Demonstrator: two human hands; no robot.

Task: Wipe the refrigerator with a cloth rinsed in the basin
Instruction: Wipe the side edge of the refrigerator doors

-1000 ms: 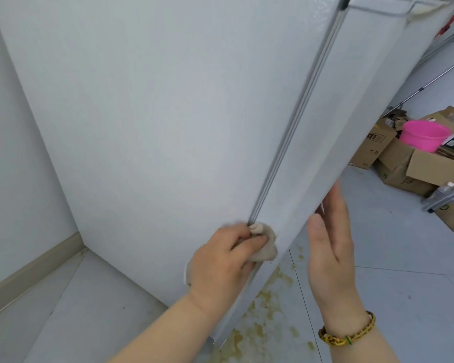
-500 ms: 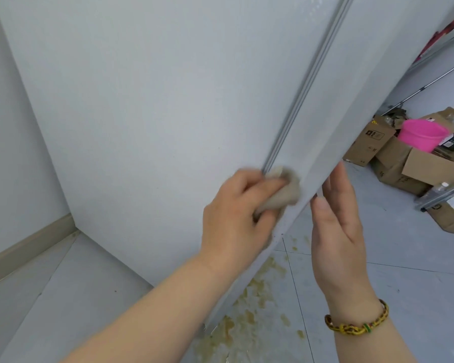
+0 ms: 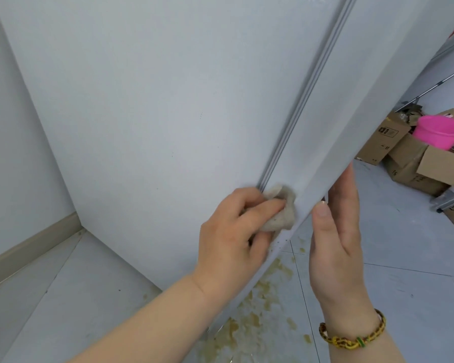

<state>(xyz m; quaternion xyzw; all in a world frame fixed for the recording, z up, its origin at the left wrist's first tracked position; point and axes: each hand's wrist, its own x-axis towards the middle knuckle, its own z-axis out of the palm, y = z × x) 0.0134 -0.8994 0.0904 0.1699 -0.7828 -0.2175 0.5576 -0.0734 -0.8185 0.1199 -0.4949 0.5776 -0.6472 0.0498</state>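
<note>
The cloth (image 3: 358, 209), a small grey wad, is pressed into the grooved seam (image 3: 312, 100) where the side panel of the refrigerator (image 3: 168, 100) meets its door (image 3: 372, 87), in the lower part of it. The left hand (image 3: 233, 231) grips it with curled fingers and the thumb on top, probably so that the wad becomes narrow enough to enter the groove. The right hand (image 3: 333, 231) holds nothing; its fingers are straight and lie along the door's outer edge, with the thumb on the edge itself. I judge that it steadies the door against the push of the wiping.

The pink basin (image 3: 440, 132) stands well apart, on cardboard boxes (image 3: 404, 158) at the right. Yellowish stains (image 3: 260, 297) lie on the floor under the door.

Compared with one second ago, the cloth seems higher on the same seam, and both hands have gone up together.
</note>
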